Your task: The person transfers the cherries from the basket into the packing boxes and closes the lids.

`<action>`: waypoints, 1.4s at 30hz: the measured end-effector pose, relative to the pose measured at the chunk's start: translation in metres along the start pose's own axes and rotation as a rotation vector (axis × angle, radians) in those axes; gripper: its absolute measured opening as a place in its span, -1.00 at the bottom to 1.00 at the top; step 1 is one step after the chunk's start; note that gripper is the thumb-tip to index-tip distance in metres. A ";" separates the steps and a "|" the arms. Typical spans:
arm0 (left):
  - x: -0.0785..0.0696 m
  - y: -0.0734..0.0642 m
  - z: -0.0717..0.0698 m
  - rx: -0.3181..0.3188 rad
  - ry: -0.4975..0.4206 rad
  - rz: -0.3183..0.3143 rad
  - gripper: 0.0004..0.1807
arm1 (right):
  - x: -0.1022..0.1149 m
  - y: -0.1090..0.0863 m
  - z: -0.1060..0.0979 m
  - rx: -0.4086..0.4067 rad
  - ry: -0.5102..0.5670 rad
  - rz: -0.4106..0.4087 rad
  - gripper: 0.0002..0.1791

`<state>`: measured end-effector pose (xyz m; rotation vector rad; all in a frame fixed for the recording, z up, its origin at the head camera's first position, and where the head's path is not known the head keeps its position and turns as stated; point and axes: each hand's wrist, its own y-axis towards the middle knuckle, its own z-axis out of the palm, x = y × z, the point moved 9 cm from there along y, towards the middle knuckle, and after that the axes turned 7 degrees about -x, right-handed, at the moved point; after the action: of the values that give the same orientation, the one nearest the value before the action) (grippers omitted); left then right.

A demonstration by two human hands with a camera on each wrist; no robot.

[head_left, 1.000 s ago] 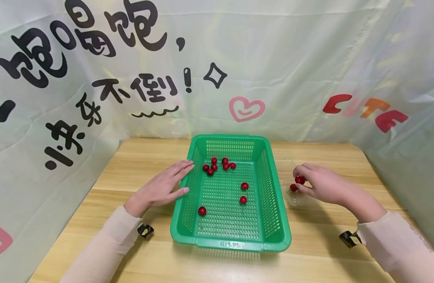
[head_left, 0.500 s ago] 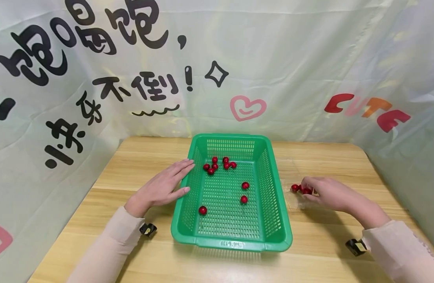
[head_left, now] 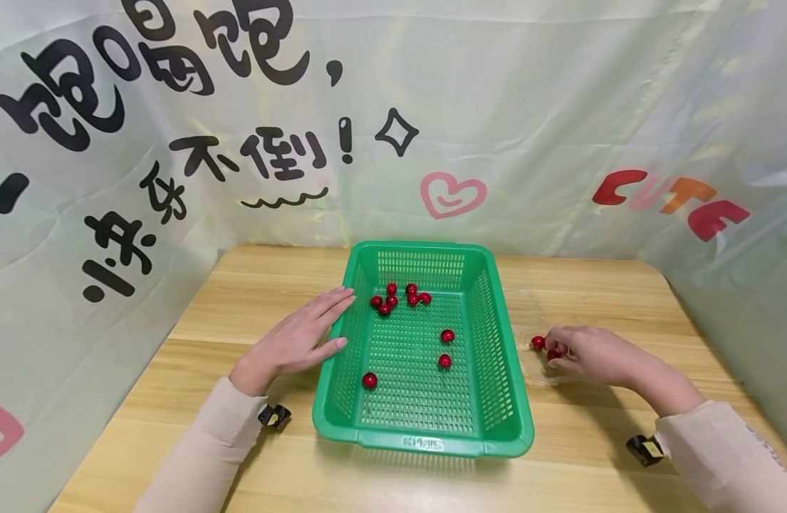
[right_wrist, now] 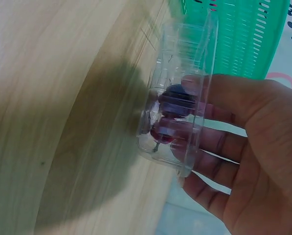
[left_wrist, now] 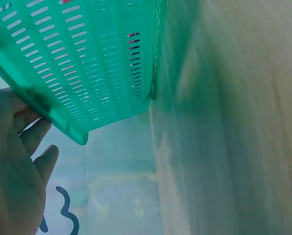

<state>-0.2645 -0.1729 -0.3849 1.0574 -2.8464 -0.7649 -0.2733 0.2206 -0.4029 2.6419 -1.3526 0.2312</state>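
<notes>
In the head view my left hand (head_left: 297,335) lies against the left rim of a green plastic basket (head_left: 425,445), fingers straight. The left wrist view shows its fingertips (left_wrist: 35,134) at the rim. Several red cherries lie in the basket: a group at the back, one cherry (head_left: 369,381) at front left and two toward the right. My right hand (head_left: 598,356) reaches into a clear plastic box (right_wrist: 185,36) right of the basket. Thumb and fingers close round a cherry (head_left: 553,353) there, and another cherry (head_left: 538,343) lies beside it. Box walls partly blur the fingers.
A wooden table (head_left: 252,285) carries the basket and box. Pale cloth (head_left: 528,107) with printed lettering and a pink heart (head_left: 453,196) hangs behind and at both sides. Both wrists wear small black cameras (head_left: 645,450).
My right hand has lowered and shifted slightly right within the clear box, and its fingers now close lower round a cherry. My left hand stays at the basket rim; the view drifts slightly.
</notes>
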 end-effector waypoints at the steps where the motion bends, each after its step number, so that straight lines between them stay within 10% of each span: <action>1: 0.000 0.000 0.000 -0.003 0.001 0.002 -0.24 | 0.000 0.000 0.000 -0.001 0.000 -0.003 -0.86; 23: 0.001 0.000 0.002 0.005 -0.006 -0.023 -0.25 | 0.059 0.026 -0.054 -0.289 -0.077 -0.193 -0.77; 42: 0.004 -0.002 0.005 0.009 -0.032 -0.048 -0.26 | 0.134 0.085 -0.082 -0.281 -0.113 -0.356 -0.57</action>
<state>-0.2666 -0.1748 -0.3906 1.1294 -2.8633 -0.7805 -0.2704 0.0834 -0.2884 2.6206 -0.8422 -0.1452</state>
